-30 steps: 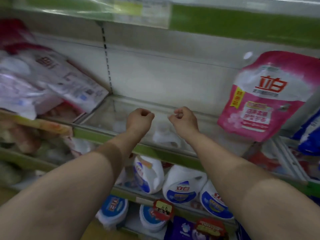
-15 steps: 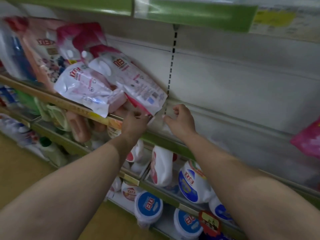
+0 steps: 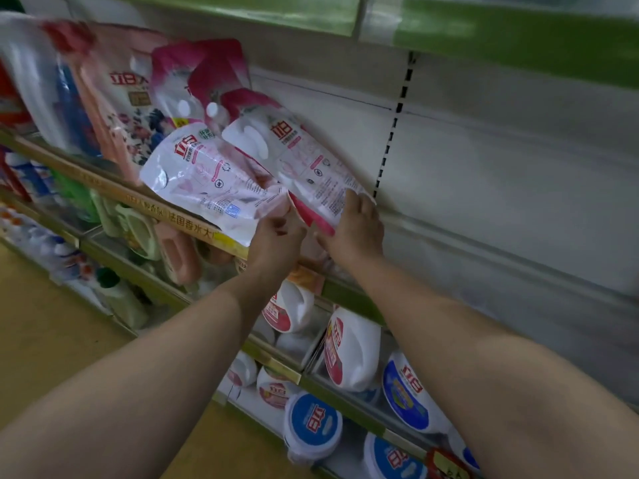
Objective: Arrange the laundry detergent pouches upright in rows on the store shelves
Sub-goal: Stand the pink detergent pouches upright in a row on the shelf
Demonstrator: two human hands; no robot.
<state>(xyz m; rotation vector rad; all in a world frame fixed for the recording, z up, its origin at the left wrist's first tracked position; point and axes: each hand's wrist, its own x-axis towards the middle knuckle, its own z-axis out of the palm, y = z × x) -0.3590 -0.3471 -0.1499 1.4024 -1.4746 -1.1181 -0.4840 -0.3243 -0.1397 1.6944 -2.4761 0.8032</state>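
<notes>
Left hand: the left hand (image 3: 278, 233) reaches up to the shelf edge (image 3: 193, 219), its grip pinching the bottom corner of the front white pouch (image 3: 207, 181), thumb and curled fingers closed on the crinkled seam.
Right hand: the right hand (image 3: 358, 229) is raised just beside the left, its fingers bent onto the lower edge of the rear white pouch (image 3: 307, 160); the grip grasps that edge from below, with the pouch's pink bottom fold showing between the two hands.
Front white pouch: it lies tipped over on the shelf, top to the left, bottom end overhanging the orange-yellow price strip.
Rear white pouch: it leans tilted behind and to the right of the front one, its cap end up and to the left, its lower end touching the right hand, close to the slotted upright (image 3: 394, 126) on the back panel.
Pink-topped pouches: two pink-topped pouches (image 3: 207, 74) stand slumped behind the white ones, against the back panel.
Floral pouch: a larger floral pouch (image 3: 128, 108) stands to their left, blurred.
Lower shelves: white detergent jugs (image 3: 352, 347) with red and blue labels lie on the shelves below the arms.
Floor: a yellow-brown floor (image 3: 52, 340) shows at lower left.
</notes>
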